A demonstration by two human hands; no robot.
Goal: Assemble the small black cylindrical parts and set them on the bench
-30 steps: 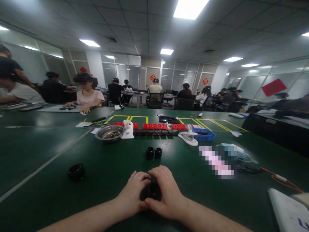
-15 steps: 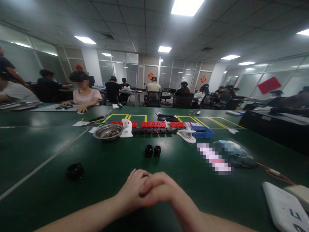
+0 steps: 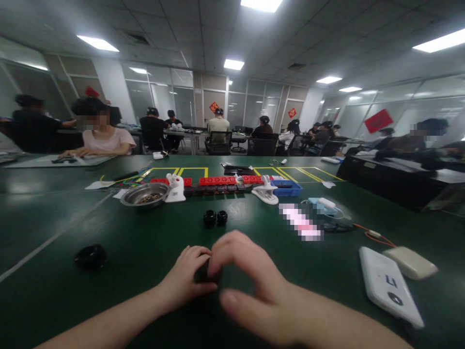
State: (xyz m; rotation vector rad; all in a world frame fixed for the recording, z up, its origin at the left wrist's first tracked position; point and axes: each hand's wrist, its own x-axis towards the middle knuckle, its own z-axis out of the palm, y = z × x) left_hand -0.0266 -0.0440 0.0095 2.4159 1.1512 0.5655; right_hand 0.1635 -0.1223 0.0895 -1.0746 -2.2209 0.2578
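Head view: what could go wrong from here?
1. The black part could slip: the left hand curls around it, but the right hand has thumb and fingers spread, so may add little hold.
2. Two black pieces sit ahead of the hands; a forward sweep might knock them.
3. The bowl holds loose bits that may spill if bumped.

A metal bowl (image 3: 131, 195) of small bits (image 3: 150, 198) sits just beside a white stand (image 3: 176, 190); red blocks (image 3: 221, 180) run in a row behind a dark strip (image 3: 218, 189); a white clip (image 3: 267, 193) stands by a blue tray (image 3: 291, 192); at right, a white slab (image 3: 387, 278) lies near a cream case (image 3: 410, 262); beyond, a person in pink (image 3: 108, 140) sits at a mat (image 3: 32, 162).
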